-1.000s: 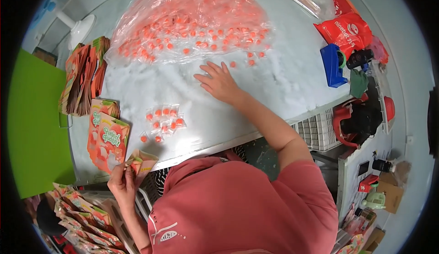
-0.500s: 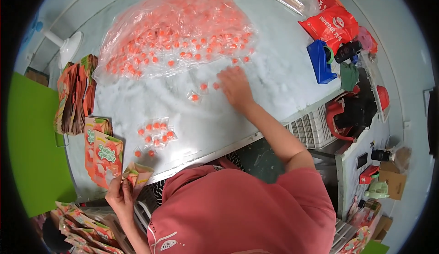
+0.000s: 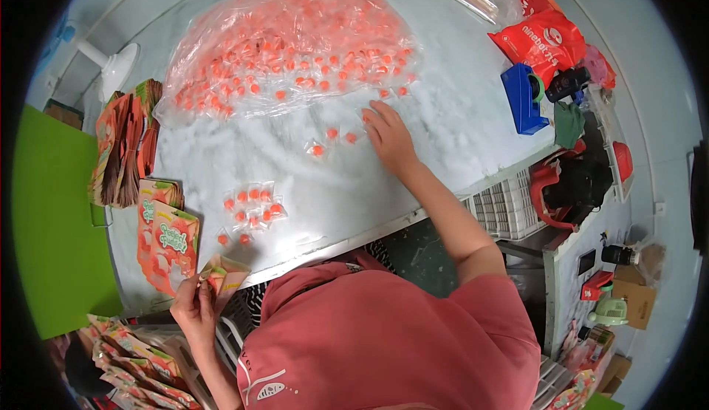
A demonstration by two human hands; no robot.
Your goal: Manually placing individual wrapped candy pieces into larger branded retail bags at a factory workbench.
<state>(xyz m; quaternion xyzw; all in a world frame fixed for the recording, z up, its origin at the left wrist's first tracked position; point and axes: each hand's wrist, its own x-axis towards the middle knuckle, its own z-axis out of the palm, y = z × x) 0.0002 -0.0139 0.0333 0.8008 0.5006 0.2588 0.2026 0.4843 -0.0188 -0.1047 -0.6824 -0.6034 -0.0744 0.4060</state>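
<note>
My left hand (image 3: 195,310) pinches the edge of a small printed pouch (image 3: 227,275) at the table's front left edge. My right hand (image 3: 390,138) reaches over the table with its fingers stretched out, the fingertips at a small wrapped orange-red candy (image 3: 366,117). Beside that hand lie a few more wrapped candies (image 3: 332,133) in clear wrappers. Closer to me is a cluster of several of the same candies (image 3: 254,195), with two single ones (image 3: 244,239) just in front. A large clear plastic bag (image 3: 295,48) full of these candies spreads across the far side.
Flat printed pouches (image 3: 174,241) are stacked at the left, with bundled pouches (image 3: 127,148) behind them. A blue tape dispenser (image 3: 523,100) and a red bag (image 3: 543,44) stand at the far right. A white crate (image 3: 506,203) sits below the right table edge.
My right hand has shifted slightly to the right, uncovering a candy at its fingertips and leaving the one beside it in plain sight. The left hand keeps its grip on the pouch.
</note>
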